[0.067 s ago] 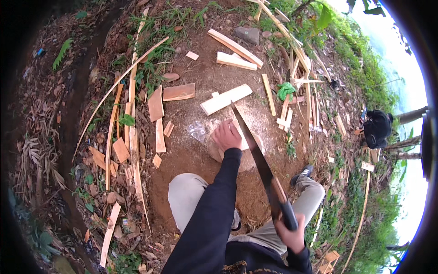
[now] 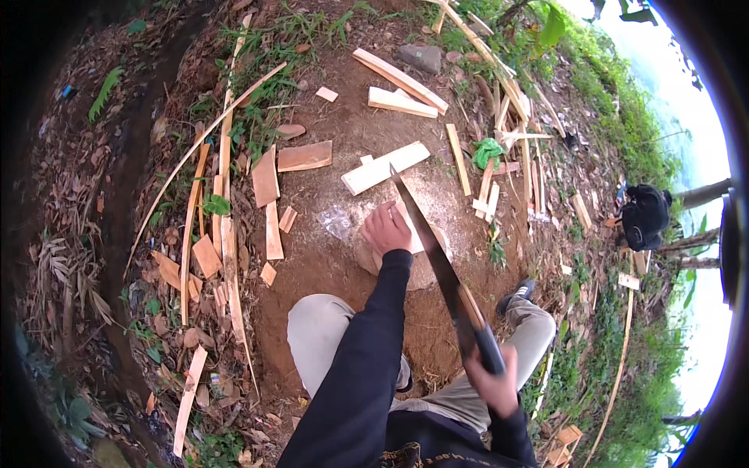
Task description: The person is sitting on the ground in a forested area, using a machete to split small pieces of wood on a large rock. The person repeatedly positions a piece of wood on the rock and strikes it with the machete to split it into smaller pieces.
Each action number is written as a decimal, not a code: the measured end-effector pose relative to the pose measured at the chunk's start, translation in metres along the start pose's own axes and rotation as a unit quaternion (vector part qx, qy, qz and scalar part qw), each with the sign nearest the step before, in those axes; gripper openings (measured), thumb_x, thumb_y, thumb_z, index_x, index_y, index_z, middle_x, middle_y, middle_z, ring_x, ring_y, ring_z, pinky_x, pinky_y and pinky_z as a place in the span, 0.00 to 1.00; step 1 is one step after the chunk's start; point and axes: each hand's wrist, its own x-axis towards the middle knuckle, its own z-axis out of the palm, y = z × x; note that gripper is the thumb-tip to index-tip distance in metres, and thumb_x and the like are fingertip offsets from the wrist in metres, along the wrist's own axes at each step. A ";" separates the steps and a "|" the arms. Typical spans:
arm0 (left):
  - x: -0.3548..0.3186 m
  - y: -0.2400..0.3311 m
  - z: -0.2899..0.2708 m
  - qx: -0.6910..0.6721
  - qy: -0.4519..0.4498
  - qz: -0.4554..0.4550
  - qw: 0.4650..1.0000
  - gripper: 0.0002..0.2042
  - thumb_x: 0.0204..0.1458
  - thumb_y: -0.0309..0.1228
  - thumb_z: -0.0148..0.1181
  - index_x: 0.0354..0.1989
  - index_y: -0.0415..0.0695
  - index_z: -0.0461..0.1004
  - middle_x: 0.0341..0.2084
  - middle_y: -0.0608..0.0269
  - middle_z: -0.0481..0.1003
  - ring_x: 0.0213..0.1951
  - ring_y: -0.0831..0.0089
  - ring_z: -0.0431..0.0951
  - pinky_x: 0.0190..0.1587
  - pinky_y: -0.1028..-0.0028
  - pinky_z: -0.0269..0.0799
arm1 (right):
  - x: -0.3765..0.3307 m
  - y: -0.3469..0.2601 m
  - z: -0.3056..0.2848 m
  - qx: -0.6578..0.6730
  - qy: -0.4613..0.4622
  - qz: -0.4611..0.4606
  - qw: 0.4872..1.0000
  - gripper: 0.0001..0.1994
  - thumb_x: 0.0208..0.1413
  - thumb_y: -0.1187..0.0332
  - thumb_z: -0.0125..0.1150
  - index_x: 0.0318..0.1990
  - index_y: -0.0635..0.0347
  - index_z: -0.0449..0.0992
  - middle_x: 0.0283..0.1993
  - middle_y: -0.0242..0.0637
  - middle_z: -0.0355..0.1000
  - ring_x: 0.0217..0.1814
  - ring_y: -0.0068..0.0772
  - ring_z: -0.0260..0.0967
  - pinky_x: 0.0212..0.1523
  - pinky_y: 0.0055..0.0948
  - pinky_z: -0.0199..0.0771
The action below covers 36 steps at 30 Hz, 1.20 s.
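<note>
My right hand (image 2: 496, 381) is closed round the black handle of a handsaw (image 2: 434, 253). Its long dark blade slants away from me to the left, narrowing toward its tip. My left hand (image 2: 387, 228) presses down on a pale wooden board (image 2: 410, 228), fingers bent over it; hand and blade partly hide this board. It lies on a round wood stump (image 2: 425, 274) between my legs, and the blade passes over its right side. Just beyond, a second pale board (image 2: 386, 168) lies on sawdust-covered soil, near the saw's tip.
A clear plastic bag (image 2: 335, 223) lies left of the stump. Brown wood slabs (image 2: 305, 155) and long strips (image 2: 227, 199) lie at the left. More cut planks (image 2: 402, 102) are farther off. A green bag (image 2: 488, 152) and a black backpack (image 2: 646, 218) are at the right.
My right hand has pushed the saw a little forward, away from me; its tip is slightly farther off. My left hand stays in place on the board.
</note>
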 end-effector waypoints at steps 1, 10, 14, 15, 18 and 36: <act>-0.007 0.001 -0.002 -0.007 -0.015 -0.004 1.000 0.11 0.60 0.38 0.47 0.42 0.53 0.76 0.40 0.65 0.77 0.48 0.62 0.71 0.56 0.59 0.56 | 0.025 0.006 0.008 0.006 0.000 0.014 1.000 0.09 0.46 0.74 0.63 0.20 0.62 0.68 0.17 0.25 0.60 0.21 0.15 0.57 0.21 0.26 0.60; -0.003 -0.002 -0.006 -0.004 -0.017 0.005 1.000 0.11 0.60 0.38 0.47 0.43 0.52 0.75 0.39 0.64 0.76 0.49 0.62 0.70 0.58 0.58 0.54 | -0.012 0.008 -0.008 -0.017 0.002 -0.016 1.000 0.10 0.44 0.73 0.63 0.19 0.63 0.67 0.14 0.32 0.59 0.18 0.18 0.56 0.21 0.28 0.60; -0.005 0.001 -0.004 -0.014 -0.025 -0.005 1.000 0.12 0.62 0.39 0.46 0.44 0.50 0.75 0.40 0.62 0.76 0.50 0.61 0.70 0.58 0.57 0.55 | 0.060 0.015 0.027 -0.078 0.030 -0.063 0.995 0.13 0.44 0.70 0.66 0.19 0.65 0.67 0.14 0.37 0.58 0.16 0.23 0.57 0.20 0.31 0.61; -0.009 0.004 -0.006 -0.019 -0.044 -0.020 0.999 0.12 0.62 0.39 0.46 0.44 0.50 0.75 0.41 0.62 0.76 0.51 0.60 0.70 0.59 0.56 0.54 | 0.096 0.024 0.046 -0.076 0.063 -0.105 0.990 0.15 0.44 0.68 0.68 0.18 0.67 0.66 0.13 0.39 0.58 0.15 0.26 0.56 0.20 0.33 0.61; -0.001 -0.005 -0.011 -0.013 -0.051 -0.021 0.998 0.12 0.62 0.39 0.45 0.43 0.50 0.75 0.42 0.63 0.76 0.51 0.60 0.70 0.58 0.56 0.54 | 0.107 0.020 0.059 -0.041 0.048 -0.131 0.989 0.15 0.44 0.68 0.67 0.18 0.66 0.67 0.12 0.38 0.58 0.14 0.26 0.59 0.20 0.33 0.61; -0.004 0.004 -0.007 -0.009 -0.042 -0.012 0.999 0.11 0.62 0.38 0.47 0.43 0.51 0.75 0.40 0.64 0.75 0.49 0.61 0.70 0.60 0.59 0.53 | 0.005 0.011 -0.002 -0.023 0.005 -0.028 0.999 0.08 0.44 0.73 0.63 0.21 0.63 0.69 0.17 0.28 0.61 0.21 0.15 0.57 0.23 0.25 0.61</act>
